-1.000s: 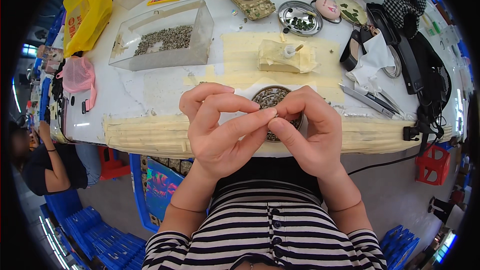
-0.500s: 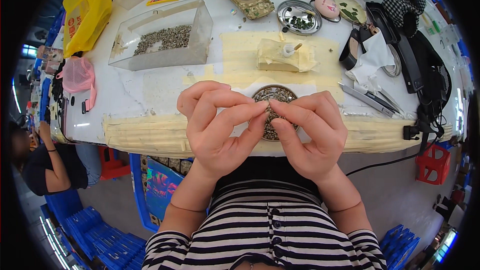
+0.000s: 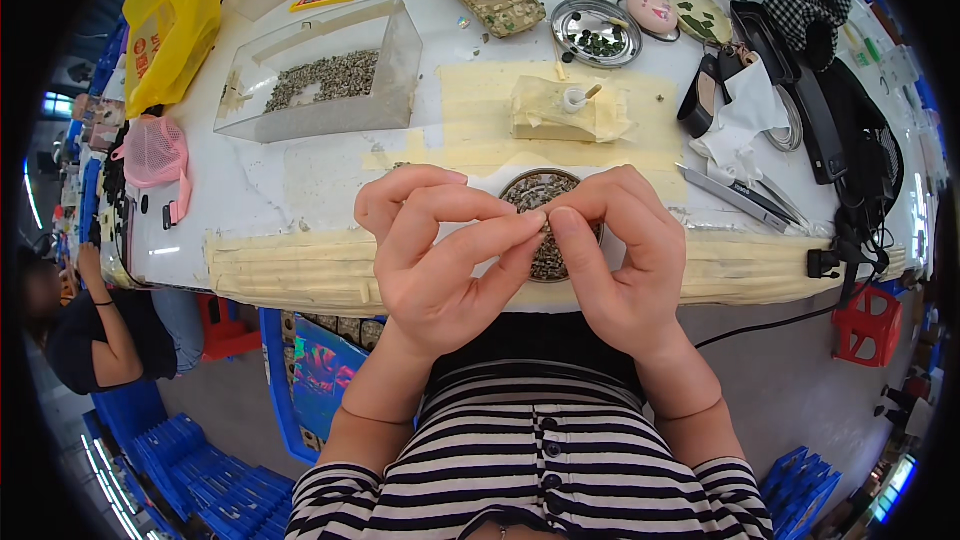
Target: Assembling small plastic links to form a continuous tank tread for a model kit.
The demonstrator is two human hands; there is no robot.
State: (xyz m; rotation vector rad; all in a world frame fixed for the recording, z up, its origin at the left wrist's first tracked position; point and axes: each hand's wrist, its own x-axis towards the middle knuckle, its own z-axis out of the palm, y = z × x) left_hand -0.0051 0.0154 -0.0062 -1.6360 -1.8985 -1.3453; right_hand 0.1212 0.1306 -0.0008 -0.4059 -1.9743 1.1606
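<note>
The dish (image 3: 540,171) of small parts (image 3: 548,260) sat near the table's front edge, under the fingertips, its two sides partly hidden by the hands. The left hand (image 3: 435,260) was half curled, thumb and forefinger drawn close together, the other fingers bent and spread. The right hand (image 3: 630,270) was bent too, its thumb and forefinger tips together and meeting the left's. Whether either gripped a part could not be told; anything there was too small.

Just beyond the dish stood a taped block (image 3: 535,128) bearing a small white cup (image 3: 575,100) with a stick in it. Farther left was a clear box (image 3: 395,112) of grey bits (image 3: 325,78), then a yellow bag (image 3: 180,25) and a pink mesh bag (image 3: 157,152). Behind lay a camo case (image 3: 520,15), a metal plate (image 3: 618,15) of dark green pieces and a pink egg-shaped thing (image 3: 651,12). Tweezers (image 3: 733,197), a white cloth (image 3: 742,120) and black straps (image 3: 700,105) crowded the right.

The table (image 3: 330,165) was white and marked, with pale tape (image 3: 285,265) along its front edge and in patches. Below were a grey floor (image 3: 745,380), blue crates (image 3: 190,465) and a red stool (image 3: 868,325); a co-worker (image 3: 115,340) sat at the left.
</note>
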